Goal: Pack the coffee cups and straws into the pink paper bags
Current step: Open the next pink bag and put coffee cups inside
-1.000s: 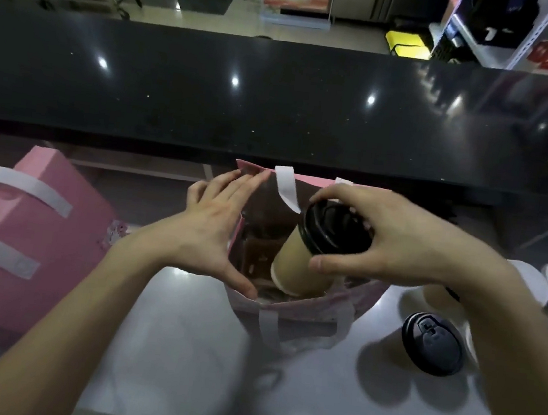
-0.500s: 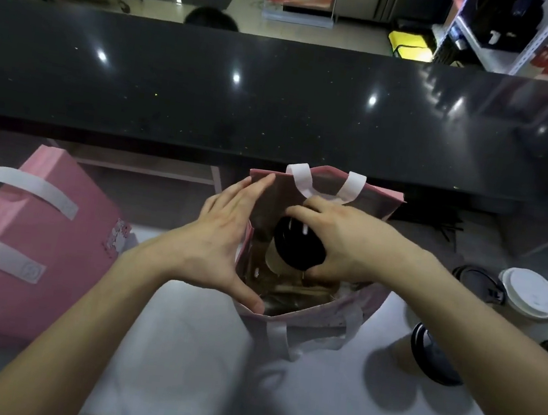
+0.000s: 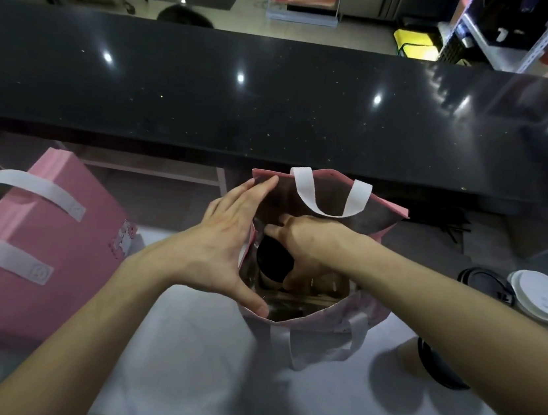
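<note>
Pink bag point(image 3: 369, 317) takes a cup point(image 3: 272, 262).
Left hand point(image 3: 224, 239) spreads the mouth; right hand point(image 3: 309, 246) grips the lid; next, seat and release.

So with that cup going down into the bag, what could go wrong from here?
The right hand grips the black-lidded cup by its top, deep inside the pink bag; if the lid pops loose, coffee could spill. Only the left hand holds the bag's mouth open, so the paper side might fold in or tear. Another lidded cup stands just under the right forearm and could get knocked over as the arm pulls out.
</note>
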The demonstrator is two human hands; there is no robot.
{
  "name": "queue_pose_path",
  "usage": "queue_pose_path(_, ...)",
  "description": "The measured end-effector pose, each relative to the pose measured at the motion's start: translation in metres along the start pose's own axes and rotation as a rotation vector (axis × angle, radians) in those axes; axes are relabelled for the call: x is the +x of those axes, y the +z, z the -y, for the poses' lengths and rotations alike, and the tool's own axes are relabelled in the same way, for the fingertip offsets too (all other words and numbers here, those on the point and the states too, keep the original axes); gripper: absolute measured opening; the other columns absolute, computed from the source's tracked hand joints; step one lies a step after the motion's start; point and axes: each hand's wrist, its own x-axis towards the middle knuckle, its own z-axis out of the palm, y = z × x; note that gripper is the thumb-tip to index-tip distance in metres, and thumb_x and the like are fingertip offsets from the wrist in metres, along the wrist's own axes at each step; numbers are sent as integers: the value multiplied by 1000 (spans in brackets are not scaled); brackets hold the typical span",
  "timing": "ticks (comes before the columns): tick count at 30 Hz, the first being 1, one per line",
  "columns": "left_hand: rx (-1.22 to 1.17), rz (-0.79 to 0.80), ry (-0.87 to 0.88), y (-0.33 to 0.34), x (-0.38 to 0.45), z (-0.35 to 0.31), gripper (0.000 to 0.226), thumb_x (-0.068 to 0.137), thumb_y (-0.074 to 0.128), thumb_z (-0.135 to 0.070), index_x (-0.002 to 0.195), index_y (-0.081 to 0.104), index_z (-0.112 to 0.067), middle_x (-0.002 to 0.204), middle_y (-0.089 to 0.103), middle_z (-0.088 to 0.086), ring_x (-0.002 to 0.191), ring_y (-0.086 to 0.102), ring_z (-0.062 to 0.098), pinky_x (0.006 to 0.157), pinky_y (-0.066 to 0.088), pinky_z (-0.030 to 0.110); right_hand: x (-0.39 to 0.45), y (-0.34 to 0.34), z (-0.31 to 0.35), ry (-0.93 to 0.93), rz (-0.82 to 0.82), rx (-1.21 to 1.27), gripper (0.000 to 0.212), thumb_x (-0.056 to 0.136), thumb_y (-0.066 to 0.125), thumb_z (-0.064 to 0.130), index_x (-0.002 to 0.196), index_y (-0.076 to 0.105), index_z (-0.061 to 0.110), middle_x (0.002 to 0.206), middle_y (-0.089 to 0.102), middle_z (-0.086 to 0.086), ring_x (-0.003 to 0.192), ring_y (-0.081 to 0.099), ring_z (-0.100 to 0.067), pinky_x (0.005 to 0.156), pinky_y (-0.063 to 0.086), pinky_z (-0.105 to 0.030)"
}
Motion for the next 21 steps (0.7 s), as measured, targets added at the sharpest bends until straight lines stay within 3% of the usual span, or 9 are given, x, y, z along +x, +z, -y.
queue_pose_path(7, 35, 9, 20, -1, -6, -3, 159, 58, 96, -75, 167, -17, -48, 173, -16, -31, 164, -17, 6, 136, 5, 48, -8, -4, 11, 51, 29, 39, 104, 66, 93, 63, 151, 45, 28, 131, 60, -1, 106, 65, -26, 85, 61, -43)
queue_pose_path(9, 86, -44, 37, -4, -7, -5, 142, 65, 90, -77, 171, 2, -44, 178, -2, -22, 164, -11, 6, 137, 4, 49, -19, -14, 13, 112, 87, 143, 104, 71, 91, 61, 156, 42, 28, 134, 63, 1, 107, 69, -27, 88, 63, -44)
queue_pose_path(11, 173, -157, 62, -8, -7, -8, 114, 73, 85, -76, 168, 31, -40, 174, 25, -11, 164, 9, 14, 136, 10, 50, -34, -27, 16, 136, 86, 174, 88, 83, 85, 56, 156, 46, 26, 137, 65, -2, 110, 70, -27, 90, 62, -44)
queue_pose_path(13, 292, -291, 107, -12, -6, -11, 84, 81, 84, -67, 154, 57, -37, 153, 53, -9, 150, 40, 19, 130, 26, 49, -59, -41, 17, 141, 15, 185, 72, 92, 77, 55, 152, 51, 26, 137, 63, -3, 115, 66, -26, 94, 58, -43)
queue_pose_path(15, 376, -419, 165, -16, -2, -16, 59, 85, 86, -56, 136, 72, -31, 126, 64, -7, 122, 57, 19, 113, 43, 46, -89, -53, 16, 166, -63, 245, 61, 98, 71, 54, 150, 53, 27, 134, 66, -1, 115, 65, -23, 96, 57, -43)
queue_pose_path(18, 402, -547, 259, -18, 7, -34, 36, 88, 81, -46, 118, 80, -25, 104, 62, -5, 96, 57, 18, 90, 50, 42, -140, -61, 8, 236, -267, 410, 43, 102, 67, 46, 143, 61, 33, 127, 73, 10, 111, 70, -13, 97, 59, -39)
queue_pose_path(21, 351, -500, 324, -15, 15, -68, 33, 91, 77, -46, 117, 78, -27, 109, 63, -7, 98, 61, 15, 85, 58, 40, -188, -52, -8, 326, -556, 565, 24, 103, 68, 32, 126, 73, 31, 108, 77, 13, 98, 72, -5, 90, 61, -32)
